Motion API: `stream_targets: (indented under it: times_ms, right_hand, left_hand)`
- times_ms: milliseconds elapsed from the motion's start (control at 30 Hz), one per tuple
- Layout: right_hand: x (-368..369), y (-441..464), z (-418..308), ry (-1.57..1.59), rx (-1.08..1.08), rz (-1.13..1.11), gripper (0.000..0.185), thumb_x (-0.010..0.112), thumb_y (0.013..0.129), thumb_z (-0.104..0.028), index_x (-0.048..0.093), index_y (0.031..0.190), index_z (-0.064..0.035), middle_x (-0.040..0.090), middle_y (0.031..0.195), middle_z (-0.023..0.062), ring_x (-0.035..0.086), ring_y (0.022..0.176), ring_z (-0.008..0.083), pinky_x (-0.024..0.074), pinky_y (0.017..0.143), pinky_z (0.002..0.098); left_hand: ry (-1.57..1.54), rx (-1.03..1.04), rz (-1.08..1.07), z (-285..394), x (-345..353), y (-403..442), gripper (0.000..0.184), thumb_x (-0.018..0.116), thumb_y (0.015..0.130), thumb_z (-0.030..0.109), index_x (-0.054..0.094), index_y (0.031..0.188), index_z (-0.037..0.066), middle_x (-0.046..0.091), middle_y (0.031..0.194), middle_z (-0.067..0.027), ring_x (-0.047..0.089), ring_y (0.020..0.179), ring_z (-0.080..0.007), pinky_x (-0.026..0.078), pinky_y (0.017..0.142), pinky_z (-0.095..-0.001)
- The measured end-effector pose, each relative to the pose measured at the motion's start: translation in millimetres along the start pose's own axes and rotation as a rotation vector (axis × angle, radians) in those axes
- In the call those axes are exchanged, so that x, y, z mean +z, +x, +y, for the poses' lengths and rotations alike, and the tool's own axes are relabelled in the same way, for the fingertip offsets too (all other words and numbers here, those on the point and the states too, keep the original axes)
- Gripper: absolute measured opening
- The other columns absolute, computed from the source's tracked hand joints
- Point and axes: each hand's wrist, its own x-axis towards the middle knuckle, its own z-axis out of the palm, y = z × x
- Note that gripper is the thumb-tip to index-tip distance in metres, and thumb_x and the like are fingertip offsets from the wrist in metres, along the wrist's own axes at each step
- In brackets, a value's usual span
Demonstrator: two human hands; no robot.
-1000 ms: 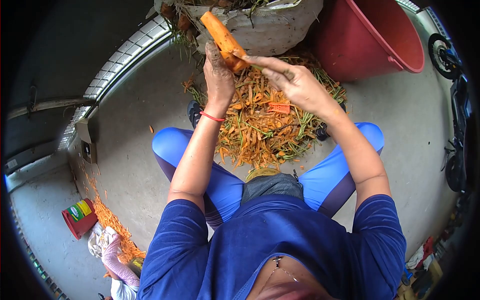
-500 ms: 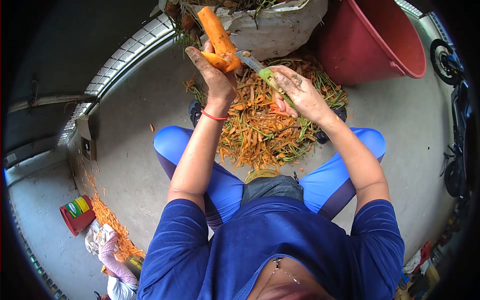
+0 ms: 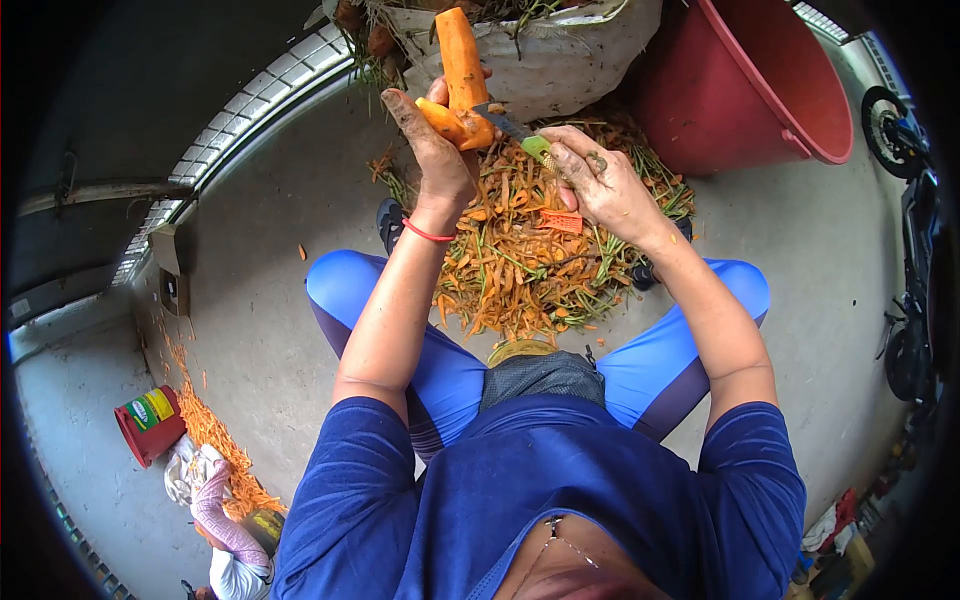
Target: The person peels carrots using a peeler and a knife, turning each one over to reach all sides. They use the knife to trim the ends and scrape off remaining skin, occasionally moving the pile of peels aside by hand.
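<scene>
My left hand (image 3: 432, 150) is wrapped round a peeled, forked orange carrot (image 3: 461, 62), its long end pointing up and a shorter prong at the side. In my right hand (image 3: 605, 185) is a knife (image 3: 508, 124) with a green handle, partly hidden by the fingers. Its dark, dirty blade reaches the carrot's lower end, where dirt shows at the fork. Beneath both hands lies a heap of orange peelings and green stems (image 3: 520, 275). An orange-red gridded piece (image 3: 562, 221) shows just below my right fingers; whether it is held or lying on the heap I cannot tell.
A dirty white sack (image 3: 560, 70) of roots stands ahead, with a large red tub (image 3: 730, 90) to its right. At lower left are a small red bucket (image 3: 150, 428), scattered peelings (image 3: 215, 435) and another person's patterned sleeve (image 3: 222, 520). A motorcycle (image 3: 915, 230) stands far right.
My left hand has shifted slightly right, and the carrot is more upright. My right hand has turned, hiding more of the knife handle and baring more of the orange-red gridded piece.
</scene>
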Motion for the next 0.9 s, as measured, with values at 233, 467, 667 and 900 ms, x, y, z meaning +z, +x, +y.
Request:
stream_targets:
  times_ms: [233, 467, 667, 900]
  right_hand:
    - [1.0, -1.7, -2.2, 0.276, 0.181, -0.131, 0.043, 0.042, 0.099, -0.040, 0.049, 0.128, -0.0087, 0.047, 0.057, -0.0012, 0.040, 0.043, 0.0048, 0.0342, 0.042, 0.0216]
    - [7.2, -5.1, -7.4, 0.306, 0.202, -0.154, 0.046, 0.039, 0.099, -0.044, 0.048, 0.127, -0.0082, 0.048, 0.058, -0.0011, 0.040, 0.042, 0.0048, 0.0339, 0.041, 0.0202]
    - [18.9, -8.8, -4.0, 0.436, 0.268, -0.182, 0.050, 0.039, 0.098, -0.048, 0.045, 0.128, -0.0081, 0.048, 0.057, -0.0001, 0.039, 0.041, 0.0055, 0.0332, 0.040, 0.0202]
    - [23.2, -9.5, -6.7, 0.313, 0.203, -0.132, 0.047, 0.038, 0.099, -0.045, 0.045, 0.128, -0.0080, 0.048, 0.057, -0.0001, 0.039, 0.041, 0.0057, 0.0338, 0.041, 0.0209]
  left_hand:
    - [0.019, 0.033, 0.000, -1.7, 0.7, -2.3, 0.098, 0.020, 0.078, 0.085, 0.054, 0.121, 0.004, 0.060, 0.107, -0.0054, 0.057, 0.085, -0.0139, 0.048, 0.075, -0.0278]
    - [0.090, 0.123, 0.052, -5.5, 0.8, -4.2, 0.095, 0.021, 0.077, 0.086, 0.054, 0.114, 0.005, 0.058, 0.096, -0.0036, 0.055, 0.079, -0.0122, 0.045, 0.071, -0.0245]
    - [0.206, 0.240, 0.051, -8.7, 0.0, -5.1, 0.091, 0.021, 0.076, 0.086, 0.051, 0.108, 0.006, 0.053, 0.087, -0.0015, 0.051, 0.071, -0.0092, 0.043, 0.063, -0.0218]
    - [0.241, 0.198, 0.047, -15.9, -5.6, -6.1, 0.099, 0.021, 0.077, 0.086, 0.056, 0.113, 0.001, 0.058, 0.092, -0.0051, 0.051, 0.076, -0.0124, 0.041, 0.068, -0.0236]
